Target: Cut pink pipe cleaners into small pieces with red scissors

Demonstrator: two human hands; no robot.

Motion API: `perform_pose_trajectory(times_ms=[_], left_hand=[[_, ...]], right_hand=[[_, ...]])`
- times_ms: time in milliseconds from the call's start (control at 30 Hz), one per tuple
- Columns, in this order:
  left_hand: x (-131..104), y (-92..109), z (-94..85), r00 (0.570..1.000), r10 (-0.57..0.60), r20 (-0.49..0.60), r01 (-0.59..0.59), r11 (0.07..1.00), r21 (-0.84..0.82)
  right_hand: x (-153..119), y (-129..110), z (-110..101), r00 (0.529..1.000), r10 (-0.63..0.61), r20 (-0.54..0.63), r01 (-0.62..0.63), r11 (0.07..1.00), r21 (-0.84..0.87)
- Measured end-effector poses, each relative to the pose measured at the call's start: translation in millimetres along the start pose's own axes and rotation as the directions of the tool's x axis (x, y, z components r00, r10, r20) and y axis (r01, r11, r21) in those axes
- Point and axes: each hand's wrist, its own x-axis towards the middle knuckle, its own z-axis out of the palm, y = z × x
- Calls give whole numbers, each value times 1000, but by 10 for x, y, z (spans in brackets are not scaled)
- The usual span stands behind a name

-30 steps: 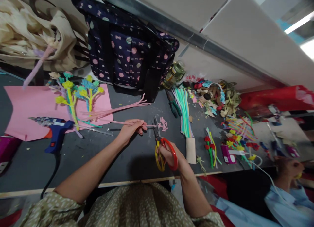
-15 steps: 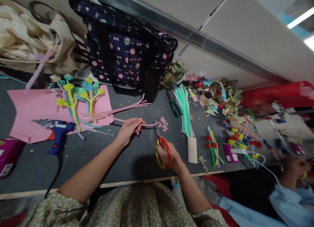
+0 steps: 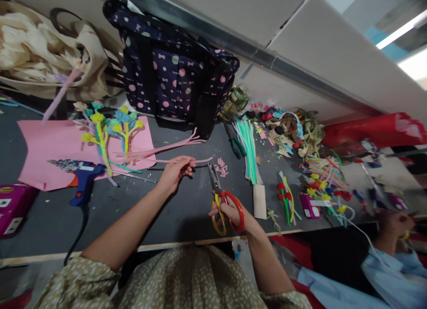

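Note:
My left hand (image 3: 177,173) pinches a pink pipe cleaner (image 3: 203,160), whose free end points right, just above the scissor tips. In my right hand (image 3: 230,212) are scissors (image 3: 216,184) with one red and one yellow handle, the blades pointing up and away from me. Beside the tips lies a small pile of short pink pieces (image 3: 222,167). Several long pink pipe cleaners (image 3: 173,145) rest behind my left hand, reaching onto a pink sheet (image 3: 36,153). Yellow and blue pipe-cleaner flowers (image 3: 100,140) lie on that sheet.
A blue glue gun (image 3: 85,184) lies at the left, near a purple box (image 3: 15,211). Behind are a dark patterned bag (image 3: 173,78) and a jar (image 3: 235,100). Pliers (image 3: 236,144) and green pipe cleaners (image 3: 250,153) are right of the scissors. Another person's hand (image 3: 395,224) is far right.
The scissors have moved slightly down, away from the pink pipe cleaner, and the handles are wider apart. The pipe cleaner's free end is raised a little. The view has shifted slightly.

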Motion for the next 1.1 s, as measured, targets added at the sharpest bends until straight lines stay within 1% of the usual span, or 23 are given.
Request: perform_pose_trajectory(times_ms=[100, 233, 300, 400, 467, 567, 700, 833, 967, 1100], left_hand=[[-13, -3, 11, 1000, 6, 6, -6, 1000, 21], [-33, -16, 33, 1000, 6, 2, -6, 998, 68], [-38, -26, 39, 1000, 8, 10, -9, 995, 95], [-40, -38, 42, 1000, 16, 25, -19, 993, 117], [-40, -43, 39, 1000, 14, 25, -17, 993, 115], [-35, -54, 30, 1000, 13, 22, -15, 994, 108], [-23, -75, 17, 999, 15, 29, -18, 994, 104], [-16, -76, 18, 1000, 9, 24, -11, 995, 102], [-17, -69, 26, 1000, 3, -1, -3, 995, 96], [-20, -76, 26, 1000, 5, 2, -5, 994, 107]], right_hand=[[-50, 19, -59, 1000, -15, -23, 15, 1000, -8], [-94, 97, -129, 996, -75, -56, 74, 997, -9], [-92, 137, -145, 993, -100, -62, 97, 994, -58], [-66, 149, -144, 990, -109, -86, 92, 980, -175], [-54, 109, -132, 989, -114, -92, 89, 967, -240], [-65, -6, -103, 991, -114, -69, 86, 944, -319], [-110, -140, -46, 993, -107, -42, 83, 920, -383], [-147, -182, 0, 988, -150, -46, 118, 904, -412], [-180, -224, 23, 988, -151, -46, 111, 873, -475], [-185, -246, 28, 986, -160, -42, 117, 851, -511]])
